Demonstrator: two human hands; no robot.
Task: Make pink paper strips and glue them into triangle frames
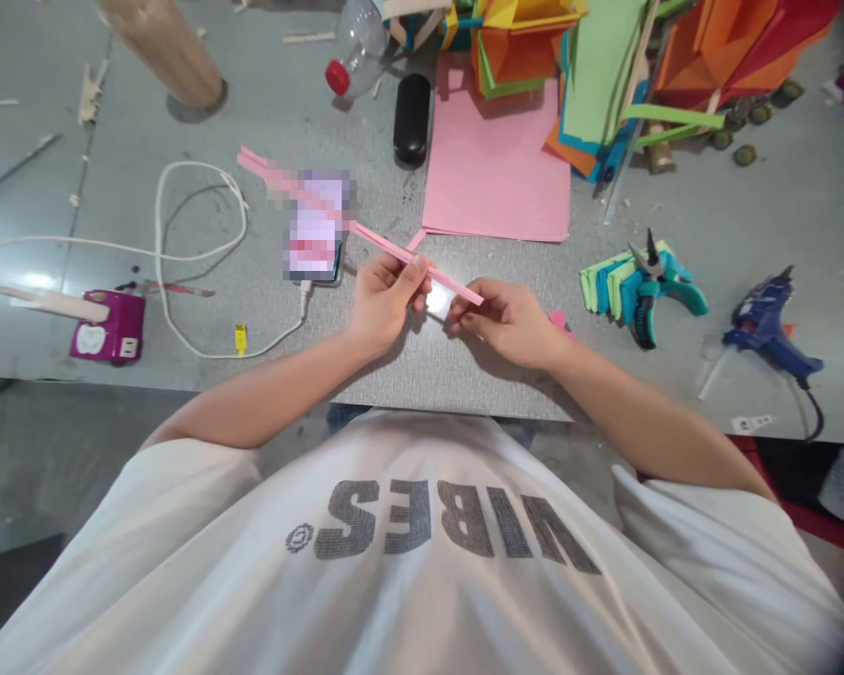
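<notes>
My left hand (pixel 386 295) pinches a long, narrow pink paper strip (pixel 384 246) between thumb and fingers. The strip slants from the upper left, over a phone (pixel 316 248), down to my right hand. Its lower end lies against the curled fingers of my right hand (pixel 503 319), which are closed around that end; the exact contact there is partly hidden. Just beyond my hands lies a square stack of pink paper (pixel 496 178), with another thin pink piece at its near left corner. A small bright pink object (pixel 560 322) shows beside my right wrist.
Pliers (pixel 651 281) rest on folded green and blue paper (pixel 605 286), left of a blue glue gun (pixel 770 323). A white cable (pixel 161 253) loops at left near a purple adapter (pixel 109 328). Behind are a black case (pixel 412 120), a bottle (pixel 358 47) and colored paper shapes (pixel 527 42).
</notes>
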